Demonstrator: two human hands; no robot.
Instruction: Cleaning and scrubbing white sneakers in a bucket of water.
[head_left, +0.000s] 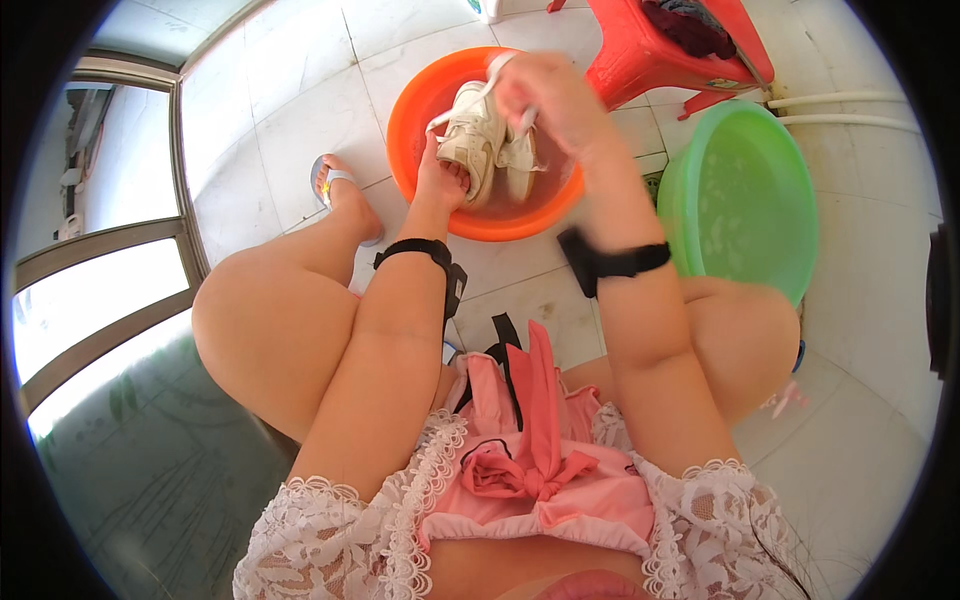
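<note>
An orange basin [405, 125] on the floor holds water and a pair of off-white sneakers. My left hand [443, 180] grips one sneaker [470, 128] low on its side, with the fingers curled round it over the basin's near left part. The other sneaker [520, 170] lies beside it, to the right. Above the basin's far right part, my right hand [550, 100] is raised and smeared by motion. It is closed on a white shoelace [498, 66] that runs toward the held sneaker. My fingertips on the right are partly blurred.
A green basin [745, 190] with water stands on the right. Behind it is a red plastic stool [660, 45] with dark cloth [690, 25] on top. White pipes [845, 108] run along the right wall. A framed glass door [110, 240] stands on the left.
</note>
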